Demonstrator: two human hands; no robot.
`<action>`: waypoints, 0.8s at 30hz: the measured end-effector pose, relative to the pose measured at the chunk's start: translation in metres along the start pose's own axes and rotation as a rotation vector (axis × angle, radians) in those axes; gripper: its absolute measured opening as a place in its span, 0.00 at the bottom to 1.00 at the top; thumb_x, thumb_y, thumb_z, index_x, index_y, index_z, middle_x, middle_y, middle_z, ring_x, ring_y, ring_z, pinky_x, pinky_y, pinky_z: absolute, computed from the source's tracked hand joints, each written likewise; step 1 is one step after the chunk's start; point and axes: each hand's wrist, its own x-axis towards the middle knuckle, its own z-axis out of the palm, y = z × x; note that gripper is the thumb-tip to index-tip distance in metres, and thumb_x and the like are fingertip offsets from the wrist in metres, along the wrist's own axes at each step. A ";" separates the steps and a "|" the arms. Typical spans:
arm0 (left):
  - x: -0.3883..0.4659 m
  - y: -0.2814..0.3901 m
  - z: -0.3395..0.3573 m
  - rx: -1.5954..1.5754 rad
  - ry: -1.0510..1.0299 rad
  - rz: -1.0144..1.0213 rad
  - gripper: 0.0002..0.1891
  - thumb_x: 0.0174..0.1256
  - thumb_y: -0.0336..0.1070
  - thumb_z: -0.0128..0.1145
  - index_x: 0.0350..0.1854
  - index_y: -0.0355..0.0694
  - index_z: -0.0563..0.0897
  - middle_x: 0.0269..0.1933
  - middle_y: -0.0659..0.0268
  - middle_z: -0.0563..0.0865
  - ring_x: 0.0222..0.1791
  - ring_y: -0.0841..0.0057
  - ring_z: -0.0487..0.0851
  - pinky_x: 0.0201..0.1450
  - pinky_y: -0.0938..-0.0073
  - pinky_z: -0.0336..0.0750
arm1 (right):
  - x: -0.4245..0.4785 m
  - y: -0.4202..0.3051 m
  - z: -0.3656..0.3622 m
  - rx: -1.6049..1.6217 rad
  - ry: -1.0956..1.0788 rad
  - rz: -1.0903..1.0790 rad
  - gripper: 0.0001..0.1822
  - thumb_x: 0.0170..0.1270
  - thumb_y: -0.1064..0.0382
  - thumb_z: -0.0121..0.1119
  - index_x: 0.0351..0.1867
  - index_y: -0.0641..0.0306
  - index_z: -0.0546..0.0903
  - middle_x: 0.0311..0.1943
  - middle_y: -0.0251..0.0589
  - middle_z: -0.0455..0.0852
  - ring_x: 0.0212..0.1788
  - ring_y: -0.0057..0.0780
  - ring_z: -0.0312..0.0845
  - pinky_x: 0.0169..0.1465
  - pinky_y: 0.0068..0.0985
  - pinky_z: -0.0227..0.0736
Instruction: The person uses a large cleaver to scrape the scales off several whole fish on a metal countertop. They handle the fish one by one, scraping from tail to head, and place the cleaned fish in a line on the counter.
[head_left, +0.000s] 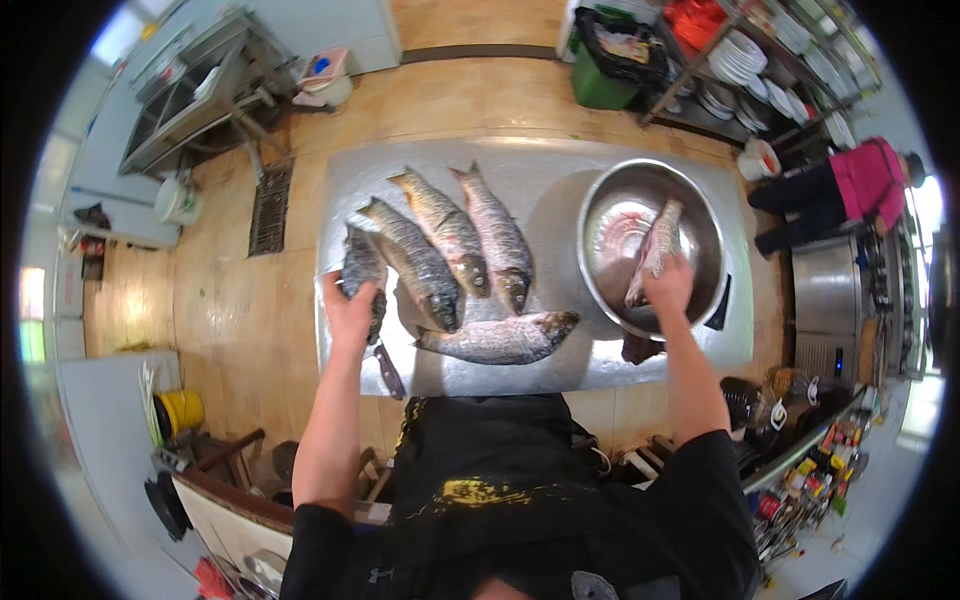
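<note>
At the left end of the stainless steel table (555, 195), my left hand (350, 304) grips a dark scaled fish (364, 259). My right hand (670, 283) holds another fish (663, 236) inside a large steel bowl (589, 259). Between the hands lie several whole fish: three slanting side by side, one dark (412, 262), one yellowish (442, 217) and one pinkish grey (496, 225), and one lying crosswise (499, 339) nearer my body. A knife with a dark handle (389, 371) lies by my left wrist; its blade is partly hidden. Reddish smears mark the bowl's inside.
A person in a pink top (866, 180) stands at the right beside a steel counter unit (825, 281). Beyond the table are a green bin (600, 79) and a dish rack (697, 71). A dark reddish piece (640, 349) lies below the bowl, at the table's near edge.
</note>
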 end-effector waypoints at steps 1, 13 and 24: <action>-0.012 0.018 -0.002 -0.203 -0.018 -0.018 0.24 0.63 0.29 0.67 0.60 0.32 0.74 0.43 0.57 0.88 0.37 0.71 0.87 0.40 0.68 0.82 | -0.005 -0.034 -0.012 0.216 -0.073 0.008 0.29 0.61 0.51 0.71 0.59 0.69 0.84 0.55 0.65 0.85 0.60 0.61 0.79 0.68 0.48 0.72; -0.127 0.142 0.198 0.134 -0.507 0.752 0.27 0.63 0.34 0.70 0.63 0.34 0.77 0.55 0.44 0.82 0.54 0.42 0.82 0.60 0.49 0.78 | -0.055 -0.122 -0.040 0.513 -0.280 -0.242 0.14 0.68 0.72 0.52 0.53 0.67 0.79 0.47 0.58 0.85 0.49 0.62 0.83 0.52 0.50 0.81; -0.113 0.011 0.086 0.271 -0.487 0.397 0.18 0.68 0.28 0.67 0.59 0.37 0.80 0.55 0.54 0.83 0.50 0.57 0.88 0.48 0.60 0.85 | -0.055 -0.164 -0.096 0.644 -0.055 -0.416 0.31 0.65 0.73 0.62 0.71 0.73 0.74 0.68 0.61 0.75 0.70 0.59 0.73 0.73 0.46 0.70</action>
